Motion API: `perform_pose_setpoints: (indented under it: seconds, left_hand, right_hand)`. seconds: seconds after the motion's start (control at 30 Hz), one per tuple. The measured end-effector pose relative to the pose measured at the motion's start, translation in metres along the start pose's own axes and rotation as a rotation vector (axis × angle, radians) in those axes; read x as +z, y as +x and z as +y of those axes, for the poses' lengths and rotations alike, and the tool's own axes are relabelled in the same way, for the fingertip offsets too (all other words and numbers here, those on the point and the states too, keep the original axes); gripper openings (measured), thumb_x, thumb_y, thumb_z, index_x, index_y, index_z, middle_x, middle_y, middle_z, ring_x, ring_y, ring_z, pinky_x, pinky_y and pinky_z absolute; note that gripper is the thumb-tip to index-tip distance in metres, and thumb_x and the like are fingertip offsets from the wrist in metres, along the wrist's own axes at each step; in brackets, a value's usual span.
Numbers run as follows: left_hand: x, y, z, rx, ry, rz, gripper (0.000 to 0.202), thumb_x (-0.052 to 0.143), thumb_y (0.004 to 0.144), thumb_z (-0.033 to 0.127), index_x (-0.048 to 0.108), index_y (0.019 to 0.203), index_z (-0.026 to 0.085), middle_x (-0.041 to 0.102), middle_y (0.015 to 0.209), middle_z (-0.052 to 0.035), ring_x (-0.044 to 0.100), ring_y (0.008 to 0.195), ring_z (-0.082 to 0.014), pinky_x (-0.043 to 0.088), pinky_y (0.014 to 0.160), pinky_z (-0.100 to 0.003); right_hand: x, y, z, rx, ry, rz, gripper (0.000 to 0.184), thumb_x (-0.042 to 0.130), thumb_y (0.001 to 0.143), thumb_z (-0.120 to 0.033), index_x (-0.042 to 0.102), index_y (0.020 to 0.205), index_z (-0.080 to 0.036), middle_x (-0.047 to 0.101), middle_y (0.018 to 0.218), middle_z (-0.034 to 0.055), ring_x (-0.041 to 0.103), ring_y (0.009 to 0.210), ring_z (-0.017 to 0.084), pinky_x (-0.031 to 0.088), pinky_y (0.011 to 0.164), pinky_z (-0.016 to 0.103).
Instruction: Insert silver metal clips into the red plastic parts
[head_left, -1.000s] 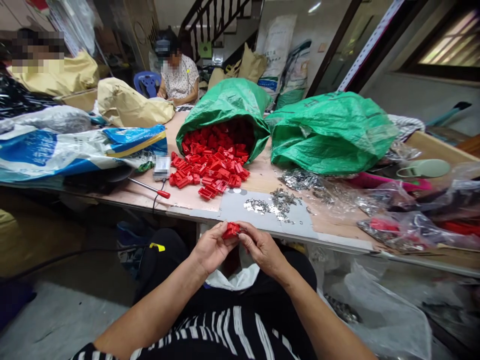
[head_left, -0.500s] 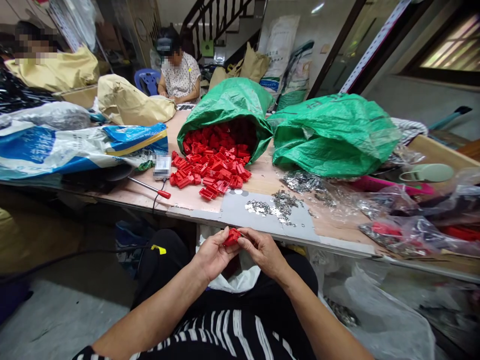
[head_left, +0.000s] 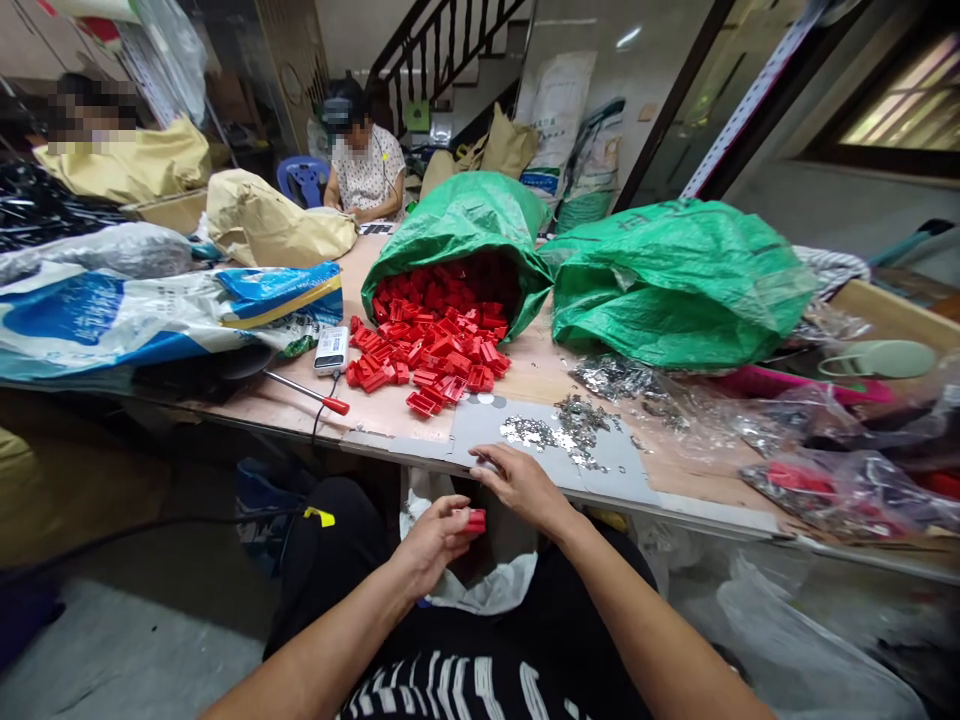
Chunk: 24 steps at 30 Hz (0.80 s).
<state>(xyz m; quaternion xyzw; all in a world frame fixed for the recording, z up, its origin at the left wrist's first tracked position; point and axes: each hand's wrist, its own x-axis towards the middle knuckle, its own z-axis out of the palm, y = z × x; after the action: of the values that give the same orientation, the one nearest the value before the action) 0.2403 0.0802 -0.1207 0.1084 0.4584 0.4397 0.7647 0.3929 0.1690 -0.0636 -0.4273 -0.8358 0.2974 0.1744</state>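
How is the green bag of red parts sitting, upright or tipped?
Tipped: the green bag lies on its side, red parts spilled onto the table.

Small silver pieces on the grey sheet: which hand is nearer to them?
Right. The right hand is by the near edge of the table, just short of the silver pieces; the left hand is farther back, with a red part.

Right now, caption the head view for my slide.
Left hand holding a red part, right hand open near scattered metal pieces.
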Motion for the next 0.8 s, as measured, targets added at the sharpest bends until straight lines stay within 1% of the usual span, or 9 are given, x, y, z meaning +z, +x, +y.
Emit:
perform_pose_setpoints:
  seconds: [0.07,0.13,0.17,0.3,0.43,0.53,0.63,0.73,0.8]
  left_hand:
    - [-0.005,0.001,-0.002,-0.042,0.134,0.039,0.057,0.073,0.071,0.028,0.050,0.122,0.023,0.048,0.130,-0.0130,0.061,0.095,-0.0201,0.040,0.085,-0.034]
    - [-0.008,0.002,-0.002,-0.050,0.215,0.056,0.063,0.074,0.069,0.029,0.050,0.127,0.026,0.033,0.142,-0.0134,0.055,0.106,-0.0232,0.040,0.085,-0.035]
    - [-0.009,0.001,-0.002,-0.044,0.240,0.051,0.062,0.074,0.068,0.030,0.052,0.127,0.026,0.031,0.143,-0.0133,0.052,0.110,-0.0247,0.040,0.084,-0.035]
    - [-0.013,-0.001,0.001,0.000,0.294,-0.024,0.053,0.073,0.069,0.037,0.059,0.118,0.022,0.045,0.131,-0.0130,0.053,0.106,-0.0232,0.042,0.080,-0.031]
    - [-0.014,-0.005,0.008,0.052,0.270,-0.071,0.045,0.071,0.073,0.038,0.061,0.111,0.016,0.057,0.116,-0.0132,0.060,0.091,-0.0173,0.044,0.081,-0.029]
    - [-0.013,-0.010,0.018,0.091,0.167,-0.104,0.045,0.072,0.074,0.036,0.060,0.111,0.014,0.060,0.110,-0.0141,0.062,0.089,-0.0175,0.046,0.081,-0.029]
    - [-0.011,-0.013,0.031,0.101,-0.013,-0.180,0.044,0.065,0.080,0.041,0.058,0.115,0.014,0.061,0.108,-0.0136,0.063,0.088,-0.0191,0.049,0.077,-0.030]
    - [-0.008,-0.013,0.039,0.086,-0.184,-0.254,0.045,0.055,0.086,0.049,0.055,0.118,0.017,0.062,0.096,-0.0087,0.063,0.077,-0.0152,0.050,0.065,-0.025]
    - [-0.004,-0.013,0.039,0.092,-0.181,-0.277,0.041,0.057,0.086,0.042,0.054,0.118,0.016,0.061,0.087,-0.0057,0.061,0.067,-0.0110,0.049,0.059,-0.022]
  right_hand:
    - [0.002,0.020,0.000,-0.046,-0.165,0.036,0.031,0.049,0.091,-0.030,0.058,0.117,-0.018,0.051,0.129,0.0083,0.055,0.107,0.020,0.043,0.091,0.032]
    - [0.006,0.040,-0.001,-0.042,-0.322,0.030,0.034,0.050,0.089,-0.027,0.056,0.122,-0.018,0.038,0.142,0.0079,0.052,0.113,0.022,0.045,0.091,0.034]
    - [0.007,0.049,-0.002,-0.035,-0.389,0.031,0.036,0.051,0.088,-0.026,0.054,0.123,-0.018,0.034,0.145,0.0079,0.051,0.114,0.023,0.046,0.089,0.035]
    - [0.013,0.079,-0.005,-0.029,-0.495,0.025,0.040,0.053,0.086,-0.023,0.053,0.125,-0.015,0.032,0.147,0.0095,0.045,0.121,0.028,0.044,0.094,0.041]
    - [0.013,0.087,-0.004,-0.010,-0.477,0.024,0.041,0.053,0.087,-0.022,0.052,0.126,-0.013,0.040,0.142,0.0109,0.046,0.120,0.028,0.042,0.099,0.041]
    - [0.007,0.069,-0.006,-0.026,-0.408,0.074,0.042,0.051,0.088,-0.024,0.050,0.130,-0.014,0.041,0.141,0.0102,0.045,0.122,0.024,0.038,0.103,0.036]
    - [-0.002,0.033,-0.019,-0.160,-0.111,0.099,0.036,0.051,0.089,-0.024,0.054,0.124,-0.015,0.048,0.134,0.0098,0.046,0.122,0.019,0.036,0.104,0.032]
    - [-0.010,-0.008,-0.038,-0.308,0.179,-0.107,0.028,0.051,0.088,-0.017,0.061,0.115,-0.018,0.057,0.121,0.0072,0.053,0.111,0.014,0.041,0.097,0.026]
    - [-0.014,-0.030,-0.048,-0.328,0.263,-0.181,0.021,0.051,0.089,-0.017,0.064,0.105,-0.018,0.061,0.113,0.0062,0.055,0.107,0.014,0.042,0.095,0.026]
